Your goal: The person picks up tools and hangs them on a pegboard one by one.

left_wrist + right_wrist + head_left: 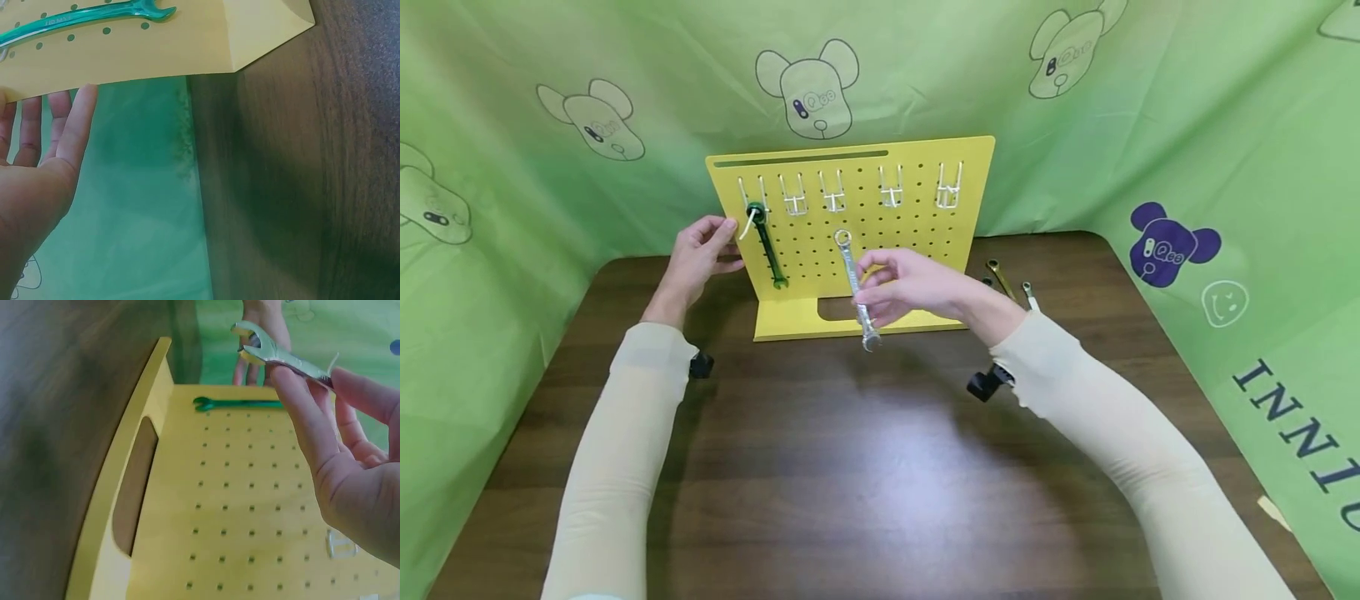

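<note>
A yellow pegboard [805, 250] stands upright on the table. My left hand [692, 254] holds its left edge, thumb on the front and the other fingers behind. On the leftmost hook hangs a green combination wrench [767, 246], its ring end up and its open end down. My right hand [913, 283] pinches a silver combination wrench [852, 275] by the shaft, in front of the board's middle. Its ring end points up; the open end [265, 350] shows in the right wrist view. The silver wrench is apart from the hooks.
Several white hooks [833, 202] line the board's upper part without tools. Right of the board, partly behind my right forearm, lie a brass-coloured wrench [1000, 277] and a silver one [1028, 293]. Green printed cloth [910, 75] surrounds the brown table [820, 467].
</note>
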`<state>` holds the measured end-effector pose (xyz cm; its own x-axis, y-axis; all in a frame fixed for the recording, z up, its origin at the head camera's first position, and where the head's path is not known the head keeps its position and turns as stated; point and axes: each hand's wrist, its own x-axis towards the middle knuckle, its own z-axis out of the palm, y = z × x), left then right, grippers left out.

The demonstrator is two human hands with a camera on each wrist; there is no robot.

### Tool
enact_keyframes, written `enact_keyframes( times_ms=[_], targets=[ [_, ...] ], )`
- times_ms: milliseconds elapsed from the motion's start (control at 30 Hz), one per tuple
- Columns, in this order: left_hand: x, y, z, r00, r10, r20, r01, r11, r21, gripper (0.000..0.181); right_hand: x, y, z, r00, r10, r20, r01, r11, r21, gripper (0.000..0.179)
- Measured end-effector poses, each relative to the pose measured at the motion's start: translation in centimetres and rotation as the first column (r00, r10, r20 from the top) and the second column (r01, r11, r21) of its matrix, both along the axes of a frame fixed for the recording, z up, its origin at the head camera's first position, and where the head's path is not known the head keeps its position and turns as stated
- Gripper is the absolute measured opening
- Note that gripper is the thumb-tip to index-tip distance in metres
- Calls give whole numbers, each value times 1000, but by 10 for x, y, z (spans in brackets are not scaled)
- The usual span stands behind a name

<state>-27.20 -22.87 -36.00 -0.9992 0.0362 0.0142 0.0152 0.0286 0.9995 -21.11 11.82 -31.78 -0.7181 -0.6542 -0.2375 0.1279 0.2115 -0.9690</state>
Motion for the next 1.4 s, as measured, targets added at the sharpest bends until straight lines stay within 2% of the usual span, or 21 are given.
enact_keyframes(
  times_ms=[100,300,400,900,1133,1400],
  targets=[
    [-1,-1,0,1000,4,14,-4,1000,-6,29,-7,-19,3,1000,-25,-7,25,1000,-15,25],
    [-3,0,-1,1000,0,1,0,1000,-13,33,-19,-46,10,993,-71,-89,71,997,-7,21],
    [-3,0,-1,1000,-1,-3,1,1000,-18,32,-24,-54,9,992,-93,-88,92,996,-13,20],
    [-3,1,-3,1000,-2,-2,2,1000,-6,30,-34,-65,3,986,-159,-41,159,987,-15,25],
    [-3,0,-3,1000,-3,-6,3,1000,-20,31,-43,-70,-6,981,-192,-39,192,981,-15,30],
    [-2,-1,-3,1000,-1,-10,1,1000,2,29,-52,-76,-15,971,-237,-21,237,971,-27,28]
  ],
)
